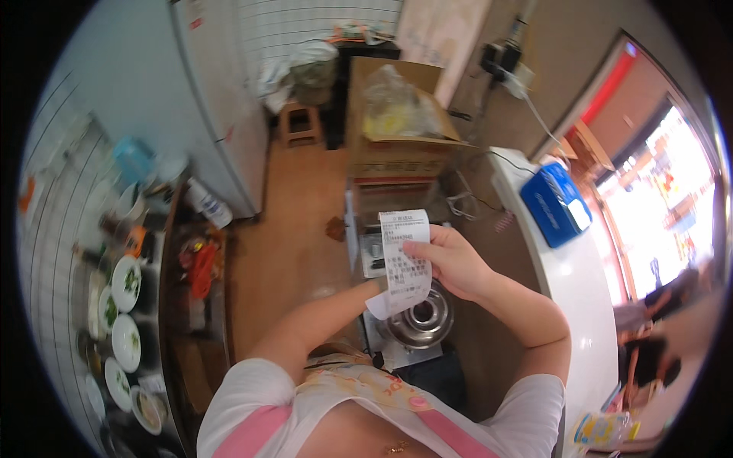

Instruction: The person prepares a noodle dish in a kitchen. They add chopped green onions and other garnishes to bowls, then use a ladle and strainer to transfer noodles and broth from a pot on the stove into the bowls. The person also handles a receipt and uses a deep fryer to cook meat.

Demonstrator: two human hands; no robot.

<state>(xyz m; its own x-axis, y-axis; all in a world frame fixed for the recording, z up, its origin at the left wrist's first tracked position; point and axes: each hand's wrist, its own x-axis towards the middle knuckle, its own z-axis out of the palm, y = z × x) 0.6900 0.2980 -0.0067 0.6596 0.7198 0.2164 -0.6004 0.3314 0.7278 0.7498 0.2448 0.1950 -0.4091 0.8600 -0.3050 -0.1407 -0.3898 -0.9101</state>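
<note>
A long strip of printed paper, which looks like a receipt [409, 275], is held up in front of me with its writing towards me. My right hand [461, 264] pinches its right edge, the thumb lying over the printed side. From the lower left my left forearm [338, 309] reaches up behind the paper, which hides my left hand. The paper's lower left end curls outward. Below it, round stainless steel bowls or pans [421, 326] stand stacked on a low metal surface.
Several white bowls with chopped greens [126, 343] line the left worktop [150, 329]. Ahead stands an opened cardboard box [395, 157]. At right, a white counter [572, 309] carries a blue box-shaped device [550, 214]. A tall fridge [220, 109] and plastic stool [300, 126] stand beyond. People [647, 349] are at far right.
</note>
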